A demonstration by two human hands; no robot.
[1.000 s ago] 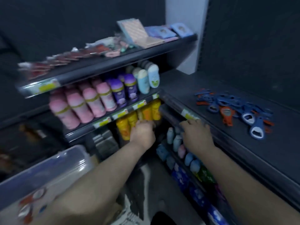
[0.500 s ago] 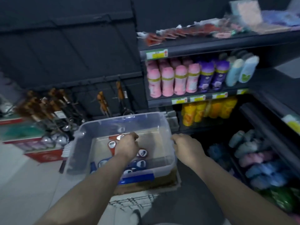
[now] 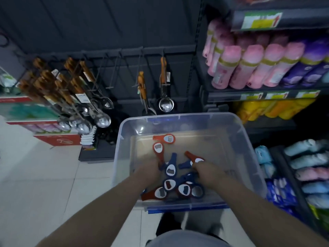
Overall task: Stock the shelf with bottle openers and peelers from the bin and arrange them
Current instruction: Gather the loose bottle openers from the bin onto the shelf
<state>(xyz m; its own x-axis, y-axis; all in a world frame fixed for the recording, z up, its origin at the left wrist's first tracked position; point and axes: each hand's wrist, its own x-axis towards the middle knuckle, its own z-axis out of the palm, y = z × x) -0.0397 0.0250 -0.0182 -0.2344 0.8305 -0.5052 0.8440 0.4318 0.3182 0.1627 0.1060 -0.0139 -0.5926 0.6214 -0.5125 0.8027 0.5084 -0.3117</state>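
— Inside the clear bin (image 3: 187, 122), where were both hands?
— Left hand (image 3: 148, 171) and right hand (image 3: 207, 172) rested among red and blue bottle openers (image 3: 170, 169); fingers curled, grip unclear.

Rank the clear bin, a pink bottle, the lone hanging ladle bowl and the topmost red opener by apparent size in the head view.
1. clear bin
2. pink bottle
3 and 4. ladle bowl and red opener: alike; depth differs, so unranked.

Wooden-handled ladles (image 3: 83, 104) hang from hooks on the dark back wall. Pink bottles (image 3: 249, 68) and purple bottles (image 3: 309, 65) fill one shelf, yellow bottles (image 3: 267, 109) the shelf below.
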